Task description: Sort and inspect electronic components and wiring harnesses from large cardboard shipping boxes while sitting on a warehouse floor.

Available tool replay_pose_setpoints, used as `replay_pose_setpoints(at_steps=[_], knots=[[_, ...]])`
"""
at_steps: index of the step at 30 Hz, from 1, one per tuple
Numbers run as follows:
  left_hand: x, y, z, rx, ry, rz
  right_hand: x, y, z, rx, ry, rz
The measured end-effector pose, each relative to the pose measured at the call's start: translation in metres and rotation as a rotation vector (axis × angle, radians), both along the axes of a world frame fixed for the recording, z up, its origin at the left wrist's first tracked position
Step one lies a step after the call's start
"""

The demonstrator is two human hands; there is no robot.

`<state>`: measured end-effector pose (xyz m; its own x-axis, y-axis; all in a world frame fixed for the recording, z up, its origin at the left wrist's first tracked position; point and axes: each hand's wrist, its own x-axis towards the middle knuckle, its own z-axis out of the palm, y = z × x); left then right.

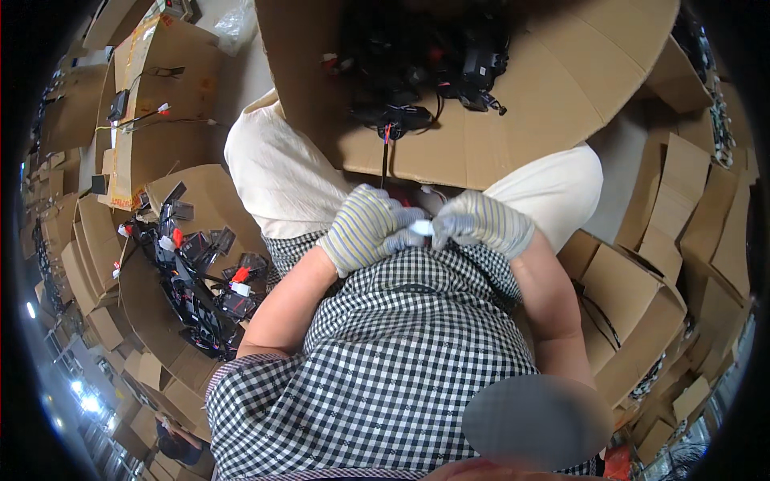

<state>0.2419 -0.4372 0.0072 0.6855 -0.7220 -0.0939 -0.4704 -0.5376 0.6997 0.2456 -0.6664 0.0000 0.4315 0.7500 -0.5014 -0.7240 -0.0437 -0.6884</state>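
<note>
Both hands wear striped work gloves and meet in front of my body. My left hand (pixel 370 228) is closed, its thumb and fingers pinching a small white connector (pixel 421 228). From the other side my right hand (pixel 477 224) grips the same connector's right end between thumb and fingertips. A black cable (pixel 385 164) runs from beside the left hand up to a black wired part (pixel 391 120) at the near edge of the large cardboard box (pixel 553 96). Whether the connector is one piece or two mated halves cannot be made out.
Dark wired devices (pixel 481 64) lie in the large box ahead. At the left, an open carton (pixel 148 317) holds black electronic parts (pixel 192 280) with red and white plugs. Another carton (pixel 626 297) stands at the right. A person (pixel 178 441) is far off at the lower left.
</note>
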Motion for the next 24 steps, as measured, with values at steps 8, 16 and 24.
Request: replay_pose_setpoints(at_steps=[8, 16, 24], knots=[[0.046, 0.018, -0.011, -0.024, 0.523, 0.399, -0.016, 0.001, -0.010, 0.234, -0.040, 0.354], [0.137, 0.057, -0.192, 0.202, 0.993, 1.041, -0.008, 0.010, -0.026, 0.361, -0.144, 0.455], [0.111, 0.019, -0.136, -0.515, 1.031, 0.946, -0.007, 0.008, -0.024, 0.349, -0.251, 0.405]])
